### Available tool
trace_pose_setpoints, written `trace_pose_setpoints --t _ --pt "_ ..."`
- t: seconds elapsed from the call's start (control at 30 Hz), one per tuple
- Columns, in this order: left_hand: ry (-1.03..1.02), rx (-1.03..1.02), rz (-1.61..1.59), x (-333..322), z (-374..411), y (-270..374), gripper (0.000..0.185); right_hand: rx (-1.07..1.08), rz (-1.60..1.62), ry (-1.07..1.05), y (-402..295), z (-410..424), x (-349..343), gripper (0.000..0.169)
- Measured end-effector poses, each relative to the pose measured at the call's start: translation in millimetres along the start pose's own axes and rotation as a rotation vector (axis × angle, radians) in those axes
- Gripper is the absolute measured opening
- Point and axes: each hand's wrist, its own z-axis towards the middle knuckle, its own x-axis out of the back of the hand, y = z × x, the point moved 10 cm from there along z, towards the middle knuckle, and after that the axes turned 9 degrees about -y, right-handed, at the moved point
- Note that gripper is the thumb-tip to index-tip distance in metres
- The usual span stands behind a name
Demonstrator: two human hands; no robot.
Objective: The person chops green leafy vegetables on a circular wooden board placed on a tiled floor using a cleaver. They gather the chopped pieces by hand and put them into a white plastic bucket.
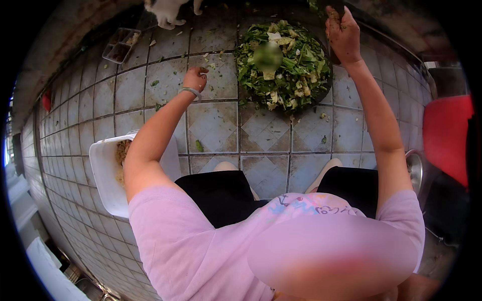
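Observation:
A large heap of chopped leafy greens [301,75] lies before me, with pale cabbage-like pieces among the green ones. A dark rim shows at its right edge; what bears the heap is mostly hidden. My left hand [195,79], with a pale bangle at the wrist, hovers left of the heap over the tiles. Its fingers are loosely bent and slightly apart, with nothing visible in them. My right hand [344,37] is raised at the heap's far right, soiled with bits of green. Something dark lies beside its fingers, and I cannot tell whether it is held.
Leaf scraps litter the tiled floor [212,128]. A white plastic tub [107,177] with food remains stands by my left arm. Farther off are a divided plastic tray [122,45] and a cat [167,13]. To the right are a red object [448,131] and a metal basin [415,171].

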Motion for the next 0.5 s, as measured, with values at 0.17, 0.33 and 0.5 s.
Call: trace_pose_setpoints --t 0.17,0.33,0.5 --pt "-0.009 0.058 -0.098 15.2 -7.9 -3.3 0.023 -0.316 -0.174 -0.178 98.3 -70.8 -104.9 0.015" --pt "-0.143 0.059 -0.144 -4.8 10.3 29.5 0.023 -0.614 -0.462 -0.611 189.9 -130.1 -145.9 0.018" --pt "-0.508 -0.039 -0.089 -58.1 -7.0 -27.9 0.021 -0.421 -0.108 -0.342 55.9 -42.3 -98.1 0.024"
